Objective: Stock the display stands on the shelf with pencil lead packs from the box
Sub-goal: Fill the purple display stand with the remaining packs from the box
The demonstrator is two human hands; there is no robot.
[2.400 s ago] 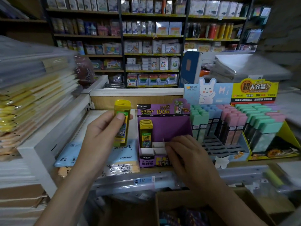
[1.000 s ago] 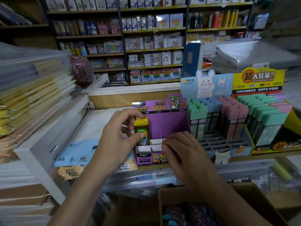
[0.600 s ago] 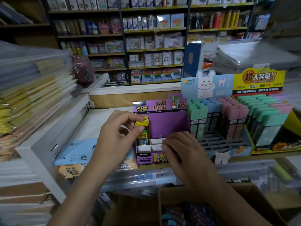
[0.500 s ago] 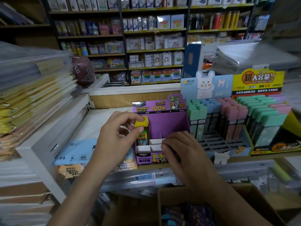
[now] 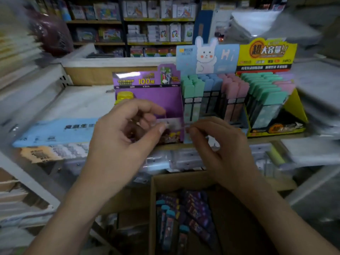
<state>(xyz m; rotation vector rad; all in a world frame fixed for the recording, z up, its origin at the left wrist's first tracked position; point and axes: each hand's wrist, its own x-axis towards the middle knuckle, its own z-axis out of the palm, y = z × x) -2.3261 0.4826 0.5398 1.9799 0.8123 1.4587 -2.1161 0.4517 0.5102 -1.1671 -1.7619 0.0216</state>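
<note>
Before the purple "100" stand (image 5: 156, 94), the left hand (image 5: 121, 144) and right hand (image 5: 226, 153) hover, fingers loosely curled, empty.

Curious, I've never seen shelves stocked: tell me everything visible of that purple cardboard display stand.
The purple cardboard display stand stands upright on the white shelf, its back panel headed by a yellow "100" and a printed figure. Its left rear slot holds yellow packs; white dividers cross the low front. A blue rabbit stand flanks its right side. The left hand hides its lower left; the right hand has fingers at its front right corner, contact blurred.
</note>
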